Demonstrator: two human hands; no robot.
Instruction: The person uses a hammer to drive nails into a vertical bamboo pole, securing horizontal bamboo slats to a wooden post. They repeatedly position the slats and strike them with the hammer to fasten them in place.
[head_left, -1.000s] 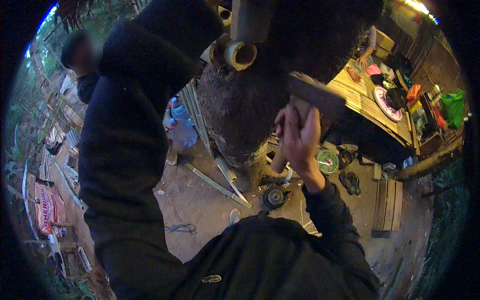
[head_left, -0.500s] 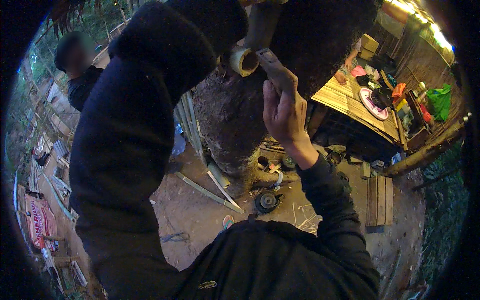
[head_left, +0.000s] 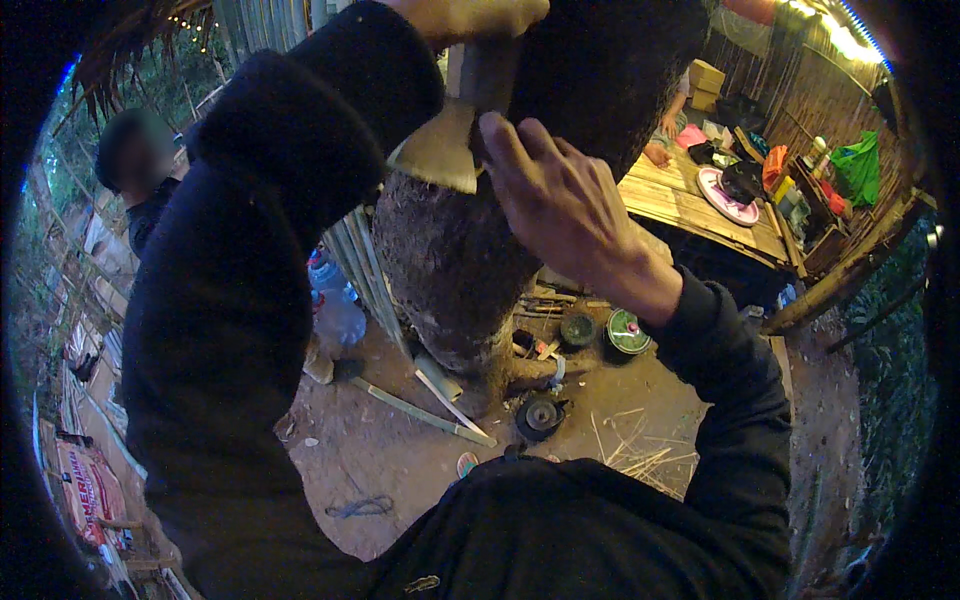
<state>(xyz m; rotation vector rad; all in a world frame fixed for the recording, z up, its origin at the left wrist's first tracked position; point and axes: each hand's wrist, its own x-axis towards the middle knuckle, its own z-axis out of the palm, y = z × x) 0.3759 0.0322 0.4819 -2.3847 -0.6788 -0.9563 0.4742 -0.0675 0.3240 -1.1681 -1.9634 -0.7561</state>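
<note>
In front of me rises a thick, dark, rough trunk-like mass (head_left: 440,270). At its upper part sits a pale flared piece (head_left: 440,150), wide and blade-like at its lower edge. An upright brown shaft (head_left: 485,75) stands just above that piece. My left hand (head_left: 470,15) is closed round the shaft's top, cut off partly by the picture's upper edge. My right hand (head_left: 580,205) is beside the flared piece with its fingers bent and its tips close to the piece's right side. What those fingers hold, if anything, is hidden.
Right: a slatted bamboo platform (head_left: 680,200) with a pink-rimmed tray (head_left: 728,197) and a green bag (head_left: 856,168). On the ground: a black kettle (head_left: 540,415), a lidded pot (head_left: 627,331), bamboo strips (head_left: 420,408) and a clear bottle (head_left: 338,312). Left: another person (head_left: 140,165).
My left hand has come into view at the top. The right hand has turned, its fingers now bent. The hollow round end seen before no longer shows; a flared piece appears there.
</note>
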